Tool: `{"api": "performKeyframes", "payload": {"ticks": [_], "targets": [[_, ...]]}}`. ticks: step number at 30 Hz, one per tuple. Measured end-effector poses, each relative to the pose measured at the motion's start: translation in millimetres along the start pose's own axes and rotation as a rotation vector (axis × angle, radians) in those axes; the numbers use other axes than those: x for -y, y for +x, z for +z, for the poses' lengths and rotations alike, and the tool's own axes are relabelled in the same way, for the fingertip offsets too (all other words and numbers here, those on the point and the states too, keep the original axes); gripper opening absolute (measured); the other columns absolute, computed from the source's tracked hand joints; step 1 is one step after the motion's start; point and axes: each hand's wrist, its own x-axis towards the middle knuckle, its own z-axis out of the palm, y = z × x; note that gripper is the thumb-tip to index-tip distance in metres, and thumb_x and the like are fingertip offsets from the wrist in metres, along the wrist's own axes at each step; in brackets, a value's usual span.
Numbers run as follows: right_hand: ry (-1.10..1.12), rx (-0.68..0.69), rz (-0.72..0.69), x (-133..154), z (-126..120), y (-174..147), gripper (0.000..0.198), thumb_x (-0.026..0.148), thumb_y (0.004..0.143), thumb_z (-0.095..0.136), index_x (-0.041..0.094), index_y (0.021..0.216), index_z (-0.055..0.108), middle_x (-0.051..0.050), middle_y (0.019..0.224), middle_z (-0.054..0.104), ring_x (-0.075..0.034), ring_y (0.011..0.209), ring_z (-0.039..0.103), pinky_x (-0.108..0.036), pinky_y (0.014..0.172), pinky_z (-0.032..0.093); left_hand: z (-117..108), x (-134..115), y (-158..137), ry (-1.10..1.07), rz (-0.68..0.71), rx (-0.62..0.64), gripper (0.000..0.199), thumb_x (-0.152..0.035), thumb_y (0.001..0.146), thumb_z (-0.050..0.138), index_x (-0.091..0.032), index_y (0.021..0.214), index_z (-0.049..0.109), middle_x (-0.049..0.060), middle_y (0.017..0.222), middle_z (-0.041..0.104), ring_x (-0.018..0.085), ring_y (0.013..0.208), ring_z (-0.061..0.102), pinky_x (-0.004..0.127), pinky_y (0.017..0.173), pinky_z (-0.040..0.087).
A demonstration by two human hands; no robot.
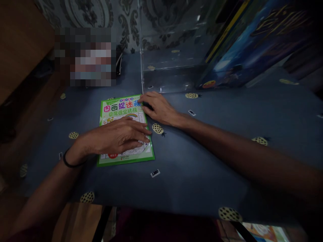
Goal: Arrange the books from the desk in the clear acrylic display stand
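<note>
Left hand: palm down across the middle of the green-edged book [121, 107], fingers a little spread; I see the left hand [118, 136] pinching nothing.
Dark band: a black loop [72, 164] round the left wrist.
Right hand: fingers bent, with the fingertips of the right hand [158, 107] at the book's upper right edge; from here I can't tell whether they pinch it.
Book: shut and flat on the blue tablecloth [191, 174], cover up, with colourful characters above a rainbow.
Cloth print: yellow dotted pineapples and small word labels.
Clear rack: transparent plastic [174, 79] behind the book, with tall blue volumes [232, 67] to its right.
Backdrop: wallpaper [88, 15] with ornate dark scrolls.
</note>
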Motion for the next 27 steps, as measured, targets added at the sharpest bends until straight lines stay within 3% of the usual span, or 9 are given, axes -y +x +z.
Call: {"api": "performKeyframes", "payload": {"ticks": [7, 12, 15, 18, 27], "targets": [[0.008, 0.022, 0.015, 2, -1, 1, 0.027, 0.019, 0.096, 0.05, 0.018, 0.118, 0.066, -0.012, 0.122, 0.067, -0.028, 0.111, 0.058, -0.043, 0.102, 0.044, 20, -27, -16, 0.11, 0.023, -0.05, 0.033, -0.031, 0.105, 0.05, -0.03, 0.136, 0.063, -0.001, 0.147, 0.061, 0.023, 0.143, 0.05, 0.048, 0.124, 0.034], [0.002, 0.006, -0.003, 2, 0, 1, 0.028, 0.019, 0.095, 0.049, 0.016, 0.118, 0.066, -0.012, 0.12, 0.067, -0.028, 0.11, 0.058, -0.042, 0.099, 0.044, 60, -49, -22, 0.301, -0.055, -0.235, 0.037, -0.028, 0.107, 0.044, -0.022, 0.142, 0.057, 0.004, 0.147, 0.061, 0.023, 0.142, 0.051, 0.049, 0.124, 0.035], [0.001, -0.011, -0.013, 1, 1, 0, 0.028, 0.019, 0.095, 0.049, 0.015, 0.117, 0.067, -0.013, 0.118, 0.068, -0.029, 0.108, 0.058, -0.043, 0.098, 0.045, 86, -59, -25, 0.434, -0.12, -0.342, 0.041, -0.017, 0.105, 0.042, -0.014, 0.144, 0.053, 0.01, 0.15, 0.058, 0.023, 0.146, 0.047, 0.047, 0.125, 0.033], [-0.004, -0.022, -0.029, 0, 3, 0, 0.028, 0.019, 0.095, 0.049, 0.016, 0.116, 0.068, -0.014, 0.118, 0.068, -0.031, 0.108, 0.059, -0.047, 0.097, 0.045, 103, -69, -32, 0.468, -0.184, -0.393, 0.047, -0.009, 0.102, 0.041, -0.013, 0.148, 0.049, 0.01, 0.154, 0.053, 0.023, 0.15, 0.041, 0.048, 0.127, 0.029], [-0.053, -0.031, -0.066, -2, 6, -1, 0.028, 0.021, 0.096, 0.05, 0.018, 0.117, 0.069, -0.012, 0.116, 0.068, -0.031, 0.108, 0.06, -0.047, 0.097, 0.046, 117, -84, -71, 0.436, -0.276, -0.475, 0.041, -0.011, 0.104, 0.043, -0.013, 0.144, 0.052, 0.009, 0.148, 0.06, 0.02, 0.147, 0.044, 0.046, 0.127, 0.03]]}}
